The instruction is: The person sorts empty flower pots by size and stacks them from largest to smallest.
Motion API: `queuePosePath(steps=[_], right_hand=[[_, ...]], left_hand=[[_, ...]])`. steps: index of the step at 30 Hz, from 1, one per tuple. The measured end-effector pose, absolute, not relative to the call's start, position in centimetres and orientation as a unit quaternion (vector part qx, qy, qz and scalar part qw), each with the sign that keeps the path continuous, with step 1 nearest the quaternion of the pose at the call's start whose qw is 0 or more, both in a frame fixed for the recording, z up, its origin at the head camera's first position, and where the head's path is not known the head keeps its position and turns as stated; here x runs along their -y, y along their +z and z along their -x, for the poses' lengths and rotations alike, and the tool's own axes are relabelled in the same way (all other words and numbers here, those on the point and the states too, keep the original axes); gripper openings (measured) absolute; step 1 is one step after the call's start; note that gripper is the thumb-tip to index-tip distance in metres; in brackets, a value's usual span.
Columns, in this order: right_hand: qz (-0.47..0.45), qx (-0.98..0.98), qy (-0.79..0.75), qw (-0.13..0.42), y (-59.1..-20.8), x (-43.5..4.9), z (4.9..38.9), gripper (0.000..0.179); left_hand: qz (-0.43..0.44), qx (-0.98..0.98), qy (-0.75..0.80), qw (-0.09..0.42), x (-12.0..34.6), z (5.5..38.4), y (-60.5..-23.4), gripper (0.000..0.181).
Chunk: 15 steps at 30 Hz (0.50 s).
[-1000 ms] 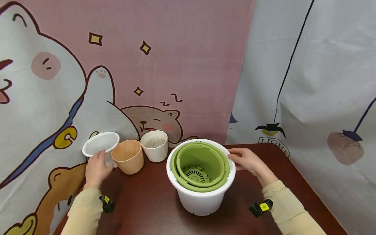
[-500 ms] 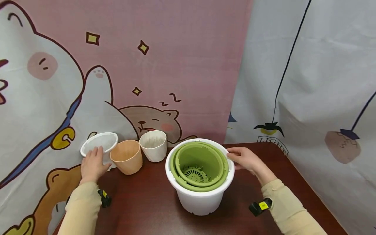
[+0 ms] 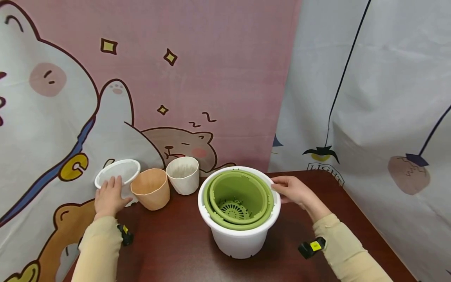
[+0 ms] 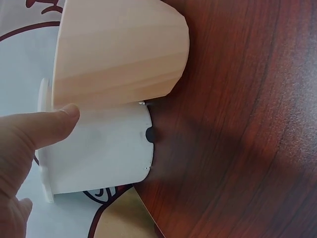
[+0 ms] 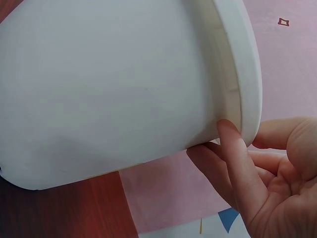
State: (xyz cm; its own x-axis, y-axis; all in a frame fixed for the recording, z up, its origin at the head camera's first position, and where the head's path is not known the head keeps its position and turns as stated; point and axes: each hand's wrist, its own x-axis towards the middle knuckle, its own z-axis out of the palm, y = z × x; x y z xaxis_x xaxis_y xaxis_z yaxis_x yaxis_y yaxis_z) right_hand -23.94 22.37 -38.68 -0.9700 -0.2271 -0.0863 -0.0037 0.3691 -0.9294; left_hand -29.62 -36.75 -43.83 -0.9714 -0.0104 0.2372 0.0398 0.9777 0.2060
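Observation:
My right hand [image 3: 291, 190] pinches the rim of a large white flowerpot [image 3: 239, 243] standing upright; in the right wrist view its fingers [image 5: 242, 168] reach under the lip. Two green flowerpots [image 3: 243, 188] sit nested inside, the inner one with a slotted bottom. On the left, my left hand [image 3: 110, 197] lies at the near rim of a smaller white flowerpot [image 3: 135, 166], fingers extended over it. The left wrist view shows the thumb [image 4: 59, 121] in front of this pot's side [image 4: 104, 158]. Right beside it stands a peach flowerpot [image 3: 151, 192] with a faceted wall.
A small cream flowerpot [image 3: 183, 176] stands just right of the peach one, near the back of the dark reddish-brown table [image 3: 169, 243]. Printed cloth [image 3: 225, 78] hangs behind the table and along the right side.
My left hand has shifted slightly left at the small white pot's rim, its fingers spreading straighter. The right hand keeps its hold on the large pot. The head view has turned slightly right.

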Motion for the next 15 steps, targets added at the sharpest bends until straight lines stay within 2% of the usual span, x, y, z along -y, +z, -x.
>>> queuePosePath(steps=[8,15], right_hand=[[0.071,-0.824,-0.554,0.1,-38.73,-22.32,23.99,0.045],[0.073,-0.827,-0.55,0.096,-38.7,-22.32,23.88,0.044]], left_hand=[[0.008,0.992,-0.094,0.084,36.67,29.75,-43.7,0.091],[0.02,0.992,-0.064,0.106,36.37,29.51,-43.58,0.062]])
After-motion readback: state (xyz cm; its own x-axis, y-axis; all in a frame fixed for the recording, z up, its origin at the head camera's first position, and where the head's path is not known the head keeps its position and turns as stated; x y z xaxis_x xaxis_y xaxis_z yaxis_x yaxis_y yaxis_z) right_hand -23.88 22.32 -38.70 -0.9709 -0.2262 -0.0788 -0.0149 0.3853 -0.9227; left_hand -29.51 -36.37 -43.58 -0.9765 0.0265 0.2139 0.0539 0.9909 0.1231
